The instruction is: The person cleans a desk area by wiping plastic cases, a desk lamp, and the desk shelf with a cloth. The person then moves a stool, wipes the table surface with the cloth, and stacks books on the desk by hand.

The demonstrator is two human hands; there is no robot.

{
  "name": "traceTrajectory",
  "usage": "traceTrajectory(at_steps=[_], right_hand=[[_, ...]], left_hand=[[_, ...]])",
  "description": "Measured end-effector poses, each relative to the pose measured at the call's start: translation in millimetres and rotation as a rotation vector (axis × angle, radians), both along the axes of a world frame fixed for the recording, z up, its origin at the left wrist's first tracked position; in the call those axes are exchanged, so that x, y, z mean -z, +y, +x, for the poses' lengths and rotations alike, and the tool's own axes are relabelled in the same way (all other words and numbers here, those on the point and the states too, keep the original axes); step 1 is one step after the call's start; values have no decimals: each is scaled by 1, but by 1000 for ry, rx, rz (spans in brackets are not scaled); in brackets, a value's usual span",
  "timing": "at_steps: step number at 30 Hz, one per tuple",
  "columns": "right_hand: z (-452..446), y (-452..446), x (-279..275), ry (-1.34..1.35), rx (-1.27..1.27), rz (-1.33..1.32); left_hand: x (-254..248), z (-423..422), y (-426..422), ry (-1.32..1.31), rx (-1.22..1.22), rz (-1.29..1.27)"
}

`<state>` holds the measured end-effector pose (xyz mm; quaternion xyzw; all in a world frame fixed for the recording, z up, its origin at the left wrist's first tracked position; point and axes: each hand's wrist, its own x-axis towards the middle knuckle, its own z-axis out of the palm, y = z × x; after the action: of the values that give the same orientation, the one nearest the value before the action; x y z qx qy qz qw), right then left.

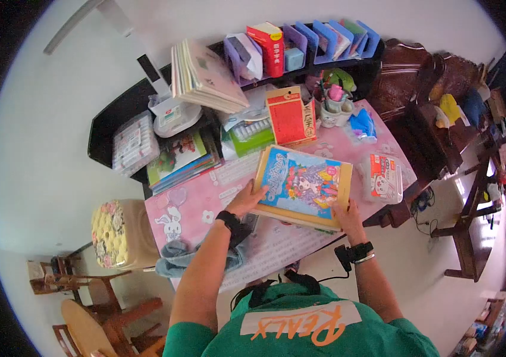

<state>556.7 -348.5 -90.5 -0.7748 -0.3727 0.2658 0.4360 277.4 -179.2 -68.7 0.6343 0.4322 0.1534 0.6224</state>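
Note:
Both hands grip a stack of books (306, 185) over the desk's front half. On top lies a blue-covered book with a cartoon girl, on a larger yellowish one. My left hand (246, 200) is closed on the stack's left edge, and my right hand (348, 219) holds its lower right corner. Just behind the stack, a red booklet (287, 116) leans upright. To the right sits a clear plastic box (384, 178) with a rabbit picture. Below my left forearm lies a grey-blue cloth (190, 257).
The pink desk mat (196, 217) covers the desk. At the back are upright books (202, 74), purple book racks (324, 44), a red dictionary (270, 50) and a pen holder (333, 112). A case of markers (135, 143) stands left. A cushioned stool (116, 238) adjoins the desk.

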Motion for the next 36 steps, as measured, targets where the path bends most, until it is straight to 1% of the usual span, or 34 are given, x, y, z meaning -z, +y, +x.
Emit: traceTrajectory(at_steps=[2,3,4,7,10,13,16,19,22,25,28,29,31,34,36], right_hand=[[4,-3,-1,18,40,-84],[-7,0,-45,144,4,-108],[-13,1,-68,271,-33,-131],[-4,5,-33,52,-117,-145],[-8,3,-35,-437,-109,90],[-22,12,-54,-56,90,232],[-25,19,-69,460,153,184],[-7,16,-68,665,-51,21],[-2,16,-56,647,-35,-30],[-8,16,-51,745,54,125],[-10,15,-54,688,57,113],[-8,14,-52,700,58,97],[-5,12,-49,724,60,66],[-2,9,-64,915,-26,91],[-4,4,-84,547,-204,175]], left_hand=[[13,1,4,-13,4,-3],[17,3,4,-8,-16,-1],[18,4,2,-1,-38,0],[9,10,-9,-21,-83,100],[-15,13,-14,73,-73,62],[-22,14,-17,50,-61,11],[-16,11,-18,-86,-49,-46],[-16,11,-18,-22,-72,-17],[-18,11,-19,-63,-64,-16],[-26,12,-20,-46,-113,-46],[-12,9,-17,-42,-134,6],[-9,7,-17,-61,-139,-28],[-20,8,-18,-98,-147,-95],[-26,2,-17,-51,-276,-197],[-30,-2,-12,-151,-281,-140]])
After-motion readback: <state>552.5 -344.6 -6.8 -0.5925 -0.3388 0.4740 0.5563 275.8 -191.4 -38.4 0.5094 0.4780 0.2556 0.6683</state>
